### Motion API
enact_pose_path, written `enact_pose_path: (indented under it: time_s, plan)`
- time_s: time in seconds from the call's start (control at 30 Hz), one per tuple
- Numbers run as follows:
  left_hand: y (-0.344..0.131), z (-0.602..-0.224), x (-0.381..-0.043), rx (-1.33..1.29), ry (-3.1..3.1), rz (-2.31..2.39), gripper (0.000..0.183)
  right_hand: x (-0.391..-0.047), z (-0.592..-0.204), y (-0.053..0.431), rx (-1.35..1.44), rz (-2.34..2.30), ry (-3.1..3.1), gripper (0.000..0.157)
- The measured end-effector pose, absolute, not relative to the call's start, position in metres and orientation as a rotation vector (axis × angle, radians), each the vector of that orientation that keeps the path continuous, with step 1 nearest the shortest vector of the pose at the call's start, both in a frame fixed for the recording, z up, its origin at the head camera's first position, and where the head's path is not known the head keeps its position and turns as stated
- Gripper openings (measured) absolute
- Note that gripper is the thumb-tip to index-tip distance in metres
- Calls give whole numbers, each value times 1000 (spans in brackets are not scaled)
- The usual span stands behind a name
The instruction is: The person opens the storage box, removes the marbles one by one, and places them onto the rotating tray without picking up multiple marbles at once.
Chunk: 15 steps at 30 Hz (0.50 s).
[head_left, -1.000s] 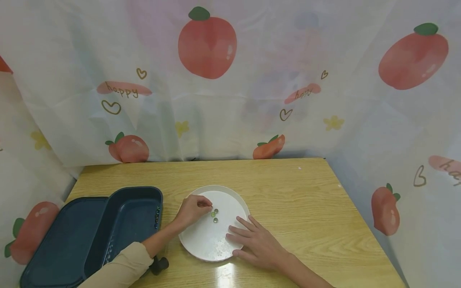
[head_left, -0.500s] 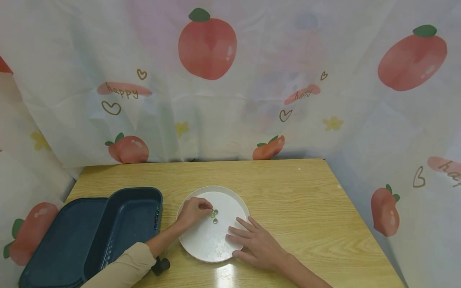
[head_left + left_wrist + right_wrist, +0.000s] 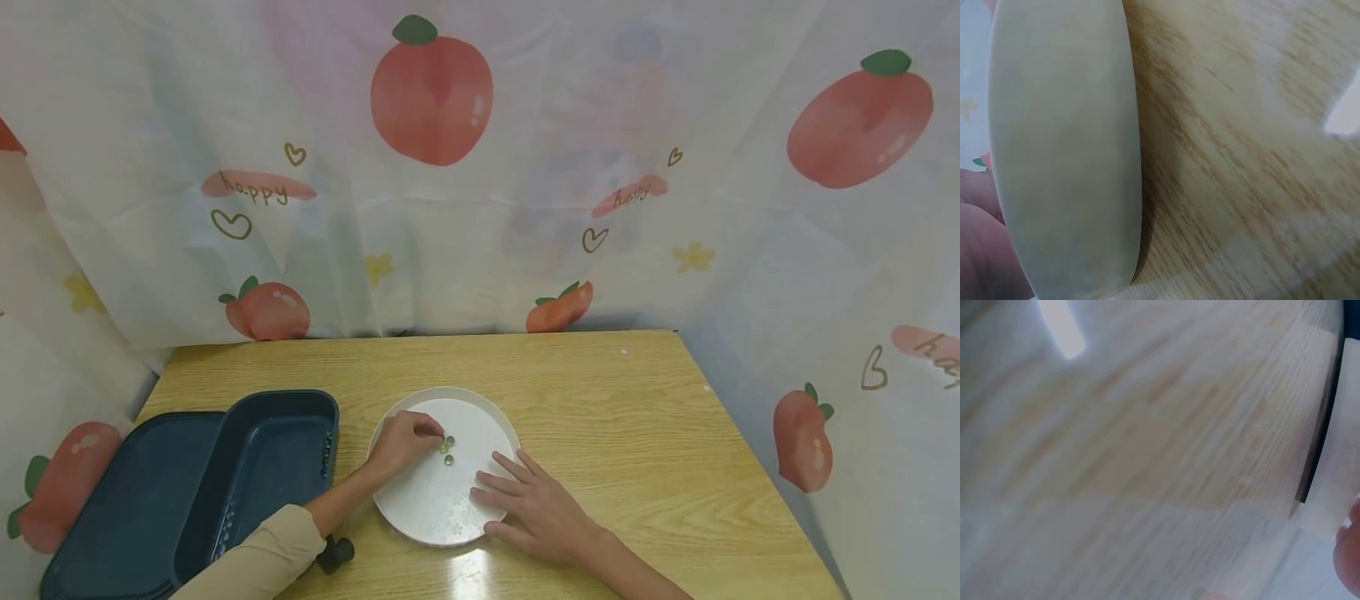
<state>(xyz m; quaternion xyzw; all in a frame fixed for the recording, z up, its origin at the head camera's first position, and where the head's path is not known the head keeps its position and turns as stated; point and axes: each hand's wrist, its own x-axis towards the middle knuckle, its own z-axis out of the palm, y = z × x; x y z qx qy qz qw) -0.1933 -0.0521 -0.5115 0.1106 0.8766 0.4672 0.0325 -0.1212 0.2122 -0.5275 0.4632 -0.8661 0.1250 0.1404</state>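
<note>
A round white plate (image 3: 420, 508) with a raised rim sits on the table. Several small green glass beads (image 3: 449, 459) lie grouped on it, right of centre. My left hand (image 3: 401, 442) reaches over the plate's left rim, thumb and index fingertip pinched together at the group's upper left; a bead in that pinch is mostly hidden. Fingers spread, my right hand (image 3: 532, 508) rests at the plate's right rim. In the left wrist view the plate's pale side (image 3: 1072, 144) covers most of my left hand (image 3: 988, 250). One fingertip (image 3: 1349, 559) shows in the right wrist view.
Left of the plate, a deep dark blue tray (image 3: 273, 396) overlaps a flatter one (image 3: 135, 500). Small coloured beads (image 3: 327, 454) line the deep tray's right side. A black knob-like object (image 3: 334, 554) is below my left forearm. A fruit-print curtain (image 3: 480, 250) backs the wooden table (image 3: 600, 400).
My left fingertips have moved slightly down and closer to the green beads, then held still over the last half second. The right hand keeps its place at the plate.
</note>
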Motion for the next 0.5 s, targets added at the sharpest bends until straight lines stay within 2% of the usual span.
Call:
enact_pose_path:
  time_s: [0.5]
  plan:
    - [-51,-508,-192,311,2700,1445,6,-121,-526,212,1335,371,-2521,44]
